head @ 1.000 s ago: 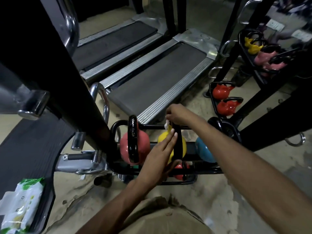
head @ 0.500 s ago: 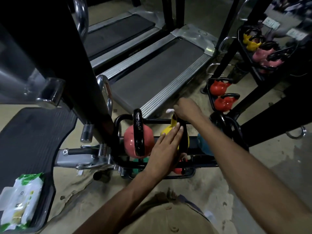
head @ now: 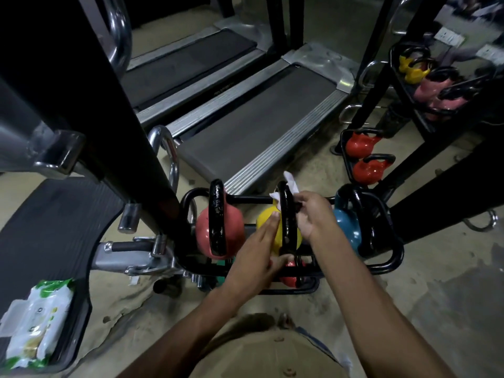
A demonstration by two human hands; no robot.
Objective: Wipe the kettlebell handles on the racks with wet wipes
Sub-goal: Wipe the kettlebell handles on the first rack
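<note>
A yellow kettlebell (head: pixel 266 223) with a black handle (head: pixel 287 214) stands in the middle of a low black rack (head: pixel 392 259). My right hand (head: pixel 313 214) grips that handle near its top through a white wet wipe (head: pixel 290 182), whose ends stick out above the handle. My left hand (head: pixel 256 255) lies with straight fingers against the yellow kettlebell's left side, thumb by the handle's base. A pink kettlebell (head: pixel 203 233) stands left of it and a blue kettlebell (head: pixel 347 227) right of it.
A pack of wet wipes (head: pixel 35 320) lies on a black machine base at the lower left. Two treadmills (head: pixel 253 124) stand beyond the rack. Red kettlebells (head: pixel 364 156) and a second rack with yellow and pink ones (head: pixel 425 83) are at the right.
My right hand has slid back along the yellow kettlebell's handle toward me with the wipe. The left hand stays against the kettlebell. The view has shifted slightly.
</note>
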